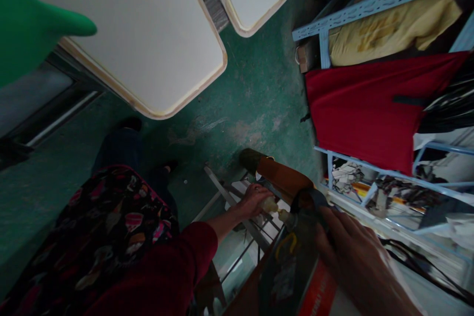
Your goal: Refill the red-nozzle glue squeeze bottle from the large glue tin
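My left hand, at the end of a dark red sleeve, closes around a small pale yellowish bottle. The bottle's narrow end points at the pale spout of a large dark container; whether they touch I cannot tell. This container lies tilted, with a yellow curved mark and a red label with white letters. Against its right side my right hand is wrapped, its fingers bent over the upper part and partly in shadow. An orange-brown rounded part with a dark green end sits just beyond both hands.
A metal stand is under the hands. White boards with wooden edges are at upper left, beside a green object. On the right, a blue rack carries a yellowish sack and red cloth. Green floor lies between.
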`<state>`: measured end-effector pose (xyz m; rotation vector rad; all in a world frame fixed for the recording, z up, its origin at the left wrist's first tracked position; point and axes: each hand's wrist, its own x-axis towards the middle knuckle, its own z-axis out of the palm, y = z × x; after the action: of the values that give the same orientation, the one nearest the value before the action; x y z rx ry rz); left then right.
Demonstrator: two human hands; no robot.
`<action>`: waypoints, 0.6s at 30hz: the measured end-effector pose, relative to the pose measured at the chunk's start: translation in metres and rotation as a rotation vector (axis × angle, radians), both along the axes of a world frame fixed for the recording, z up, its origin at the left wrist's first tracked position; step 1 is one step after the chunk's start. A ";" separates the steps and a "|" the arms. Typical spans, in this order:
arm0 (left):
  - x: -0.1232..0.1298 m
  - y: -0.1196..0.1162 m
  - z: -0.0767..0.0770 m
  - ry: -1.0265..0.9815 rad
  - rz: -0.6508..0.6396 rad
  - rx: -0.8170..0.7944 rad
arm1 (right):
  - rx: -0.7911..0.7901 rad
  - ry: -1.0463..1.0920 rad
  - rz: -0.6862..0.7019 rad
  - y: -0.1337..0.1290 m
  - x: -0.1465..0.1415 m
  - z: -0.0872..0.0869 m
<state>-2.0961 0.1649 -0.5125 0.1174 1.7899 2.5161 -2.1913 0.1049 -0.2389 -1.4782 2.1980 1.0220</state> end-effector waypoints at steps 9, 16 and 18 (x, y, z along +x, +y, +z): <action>0.000 -0.010 0.011 -0.016 -0.035 0.002 | 0.007 -0.008 -0.044 -0.003 0.002 0.000; -0.002 -0.007 0.009 -0.003 -0.003 -0.003 | 0.033 0.010 -0.164 -0.008 0.008 0.000; -0.003 -0.005 0.009 0.010 -0.014 -0.024 | 0.033 -0.001 -0.172 -0.008 0.008 -0.001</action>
<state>-2.0987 0.1597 -0.5036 0.1416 1.8154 2.4883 -2.1829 0.0972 -0.2396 -1.2498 2.2508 0.9950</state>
